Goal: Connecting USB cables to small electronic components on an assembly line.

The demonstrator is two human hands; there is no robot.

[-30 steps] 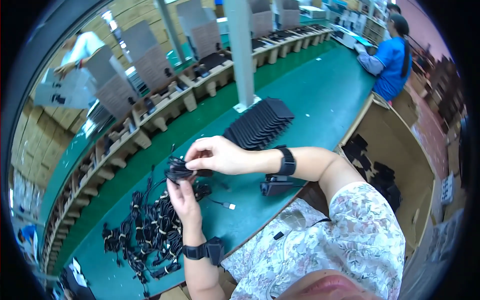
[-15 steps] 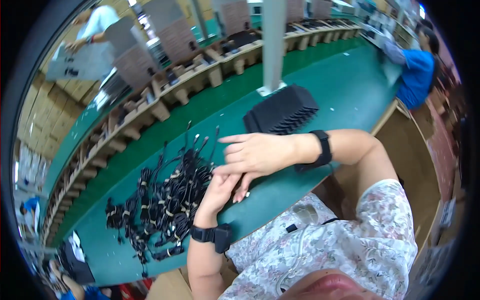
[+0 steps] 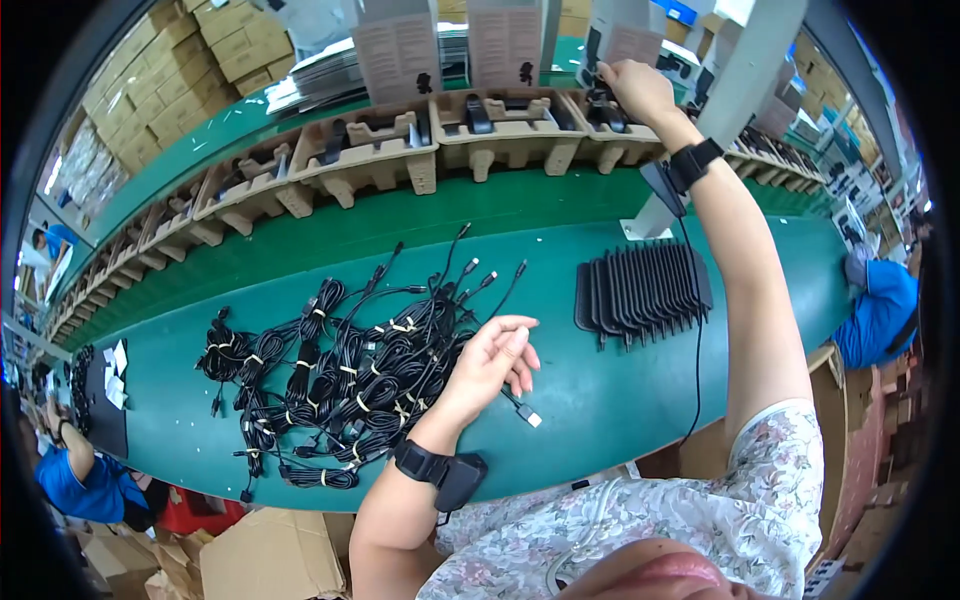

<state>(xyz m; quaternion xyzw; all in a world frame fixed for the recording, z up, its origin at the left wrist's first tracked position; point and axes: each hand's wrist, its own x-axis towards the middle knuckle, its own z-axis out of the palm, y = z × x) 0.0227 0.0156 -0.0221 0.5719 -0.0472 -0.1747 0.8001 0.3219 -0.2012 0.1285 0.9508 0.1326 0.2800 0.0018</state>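
From afar I see the cable pile [image 3: 365, 375] stretching left-right, just left of the nearer, half-open left hand [image 3: 487, 368]; whether the far right hand [image 3: 640, 90] grips, I cannot tell

long green worktable [image 3: 600, 405], pale metal post [image 3: 752, 75], stacks of brown cartons [image 3: 150, 95] in the left background

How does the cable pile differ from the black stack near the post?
Order: the cable pile lies in a loose jumble, while the black stack is a neat row of thin, near-parallel pieces.
Shape: the cable pile is coiled bundles, many tied with pale bands; the black stack is flat, panel-like pieces.
Spread: the cable pile covers more table than the black stack.
Shared: both are mostly black and rest on the green table.
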